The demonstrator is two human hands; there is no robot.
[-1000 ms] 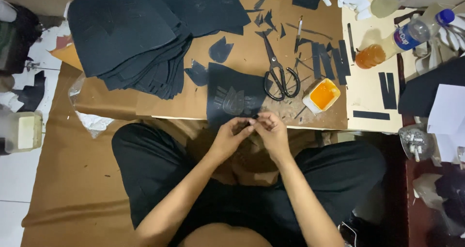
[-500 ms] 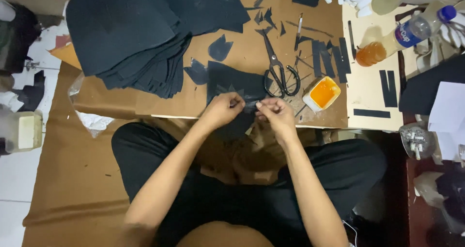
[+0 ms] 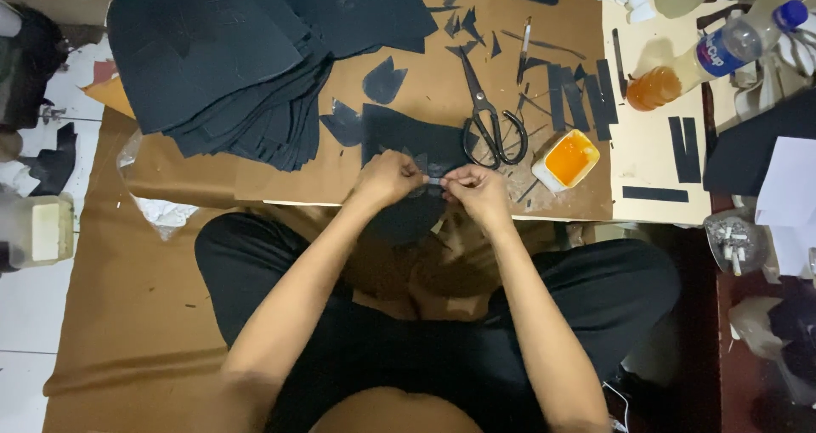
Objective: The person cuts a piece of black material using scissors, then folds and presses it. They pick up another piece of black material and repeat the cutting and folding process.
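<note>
Both hands pinched shut on a small pale strip (image 3: 434, 180): my left hand (image 3: 387, 178) w/ fingertips on one end, my right hand (image 3: 478, 192) on the other, just over the dark cut piece (image 3: 408, 144) at the board (image 3: 280, 182) edge. Strip looks thin, light, floppy, so best gripped at the ends, gently. Scissors (image 3: 493, 127) & orange glue tub (image 3: 568, 159) sit nearby on my right.

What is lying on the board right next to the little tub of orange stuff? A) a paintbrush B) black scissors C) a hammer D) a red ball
B: the black scissors lie flat on the brown board, just left of the small tub of orange stuff, above the person's two hands, left hand and right hand.
</note>
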